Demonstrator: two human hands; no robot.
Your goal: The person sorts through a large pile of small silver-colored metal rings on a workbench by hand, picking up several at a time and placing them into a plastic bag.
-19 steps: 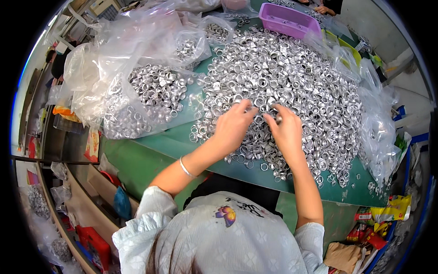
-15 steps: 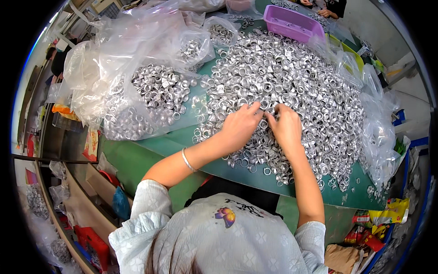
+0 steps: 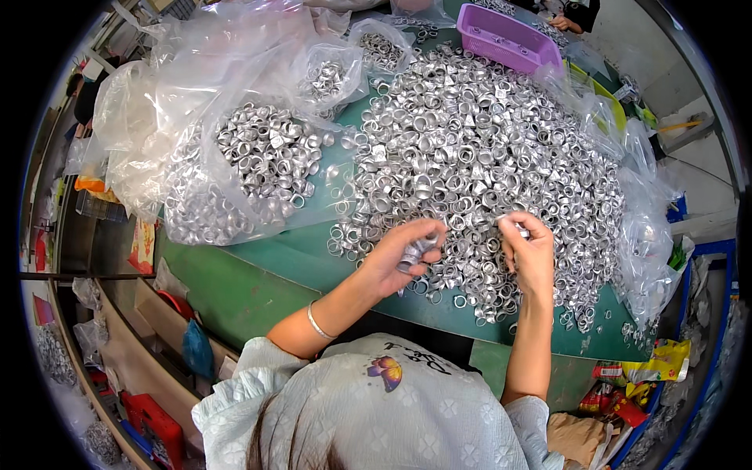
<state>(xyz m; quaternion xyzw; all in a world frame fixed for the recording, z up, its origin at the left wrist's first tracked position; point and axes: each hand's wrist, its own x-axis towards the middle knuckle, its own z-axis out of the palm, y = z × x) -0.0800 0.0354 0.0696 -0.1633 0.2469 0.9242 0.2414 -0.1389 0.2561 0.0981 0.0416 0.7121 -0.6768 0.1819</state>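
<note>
A wide heap of silver-coloured metal rings [image 3: 486, 149] covers much of the green table [image 3: 305, 258]. Over the heap's near left part, my left hand [image 3: 395, 258] is turned partly palm up, its fingers curled around several silver rings [image 3: 415, 252]. To the right of it, apart from it, my right hand [image 3: 533, 254] is held above the near side of the heap. Its thumb and index finger are bent together in a pinch; whatever small thing lies between the fingertips cannot be made out.
Left of the heap lies a clear plastic bag [image 3: 196, 86] with more rings [image 3: 270, 149] spilling from it. A purple basket [image 3: 509, 43] stands at the far side, near a yellow-green tub [image 3: 599, 98]. More clear plastic [image 3: 642, 211] edges the right. Another person's hand [image 3: 562, 23] shows at the back.
My hands were close together over the heap and are now apart. The left has drawn nearer and turned, showing rings in its palm; the right has moved right and nearer.
</note>
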